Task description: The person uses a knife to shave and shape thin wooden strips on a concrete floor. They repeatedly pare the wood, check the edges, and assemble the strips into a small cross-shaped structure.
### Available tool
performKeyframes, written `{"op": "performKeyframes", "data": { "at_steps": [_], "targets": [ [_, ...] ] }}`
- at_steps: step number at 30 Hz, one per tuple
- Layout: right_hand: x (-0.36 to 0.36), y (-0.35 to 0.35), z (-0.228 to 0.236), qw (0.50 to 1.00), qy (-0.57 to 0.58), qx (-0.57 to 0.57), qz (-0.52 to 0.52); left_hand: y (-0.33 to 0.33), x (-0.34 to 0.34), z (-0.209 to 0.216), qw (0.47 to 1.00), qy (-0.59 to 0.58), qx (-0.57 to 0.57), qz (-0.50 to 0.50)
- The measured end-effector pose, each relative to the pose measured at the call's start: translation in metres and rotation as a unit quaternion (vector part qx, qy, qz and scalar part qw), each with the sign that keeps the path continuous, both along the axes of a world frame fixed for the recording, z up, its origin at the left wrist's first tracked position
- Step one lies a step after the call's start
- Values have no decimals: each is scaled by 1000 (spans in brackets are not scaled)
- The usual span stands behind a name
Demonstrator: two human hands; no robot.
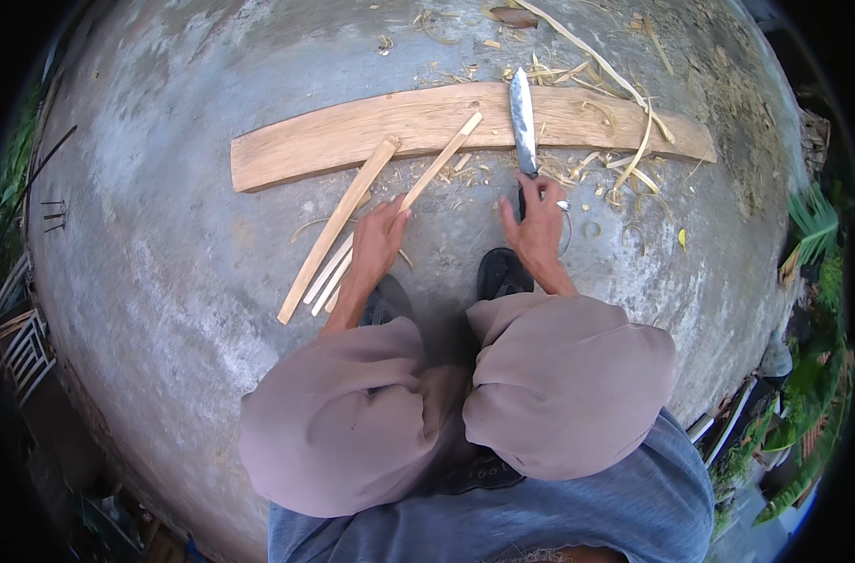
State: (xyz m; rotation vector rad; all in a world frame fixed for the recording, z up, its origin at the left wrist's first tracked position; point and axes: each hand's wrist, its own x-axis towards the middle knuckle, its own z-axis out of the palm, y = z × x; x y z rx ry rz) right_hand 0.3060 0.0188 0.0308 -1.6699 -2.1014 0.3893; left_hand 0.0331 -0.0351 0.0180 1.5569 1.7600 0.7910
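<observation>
The right hand (537, 218) is curled closed around the dark handle of a broad knife (522, 122), fingers wrapped over the grip, while the grey blade lies flat across a long, slightly bowed wooden plank (296, 141) with its tip pointing away from the person. The left hand (379, 239) rests with fingers bent down onto a thin bamboo strip (437, 164) whose far end leans up onto the plank; whether it truly pinches the strip or only presses on it cannot be told from above. Just to the left of that hand lie a longer, wider slat (338, 225), also propped against the plank's near edge, and a few shorter pale splints (326, 277) flat on the concrete floor (165, 263). Judging from this, the step in hand seems to be taking up knife and strip together, and it would go best if the knife were lifted clear of the plank before the strip is drawn in, the edge turned away from the left fingers (they sit close to the blade's line). Curled shavings (625, 169) litter the ground past the right hand and could slip underfoot beside the dark shoes (501, 272). Bent knees in loose brownish trousers (559, 375) crowd the working space, so cuts ought to run outward.
</observation>
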Motion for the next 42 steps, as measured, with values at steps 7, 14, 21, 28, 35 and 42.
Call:
{"op": "performKeyframes", "data": {
  "at_steps": [7,14,21,28,35,42],
  "targets": [
    [39,2,-46,989,75,-81,-95,13,-7,9,998,57,-21,-8],
    [1,27,42,971,129,-198,-38,16,-19,-14,993,97,70,-19],
    [-6,55,17,971,55,-231,26,22,-24,-4,983,164,69,-48],
    [-29,38,62,961,229,-151,35,16,-30,-20,965,227,107,-78],
    [-9,57,0,981,-22,-191,29,20,-29,-29,958,240,132,-85],
    [-14,70,42,919,110,-378,-1,21,-33,-27,961,220,149,-78]
  ]
}}
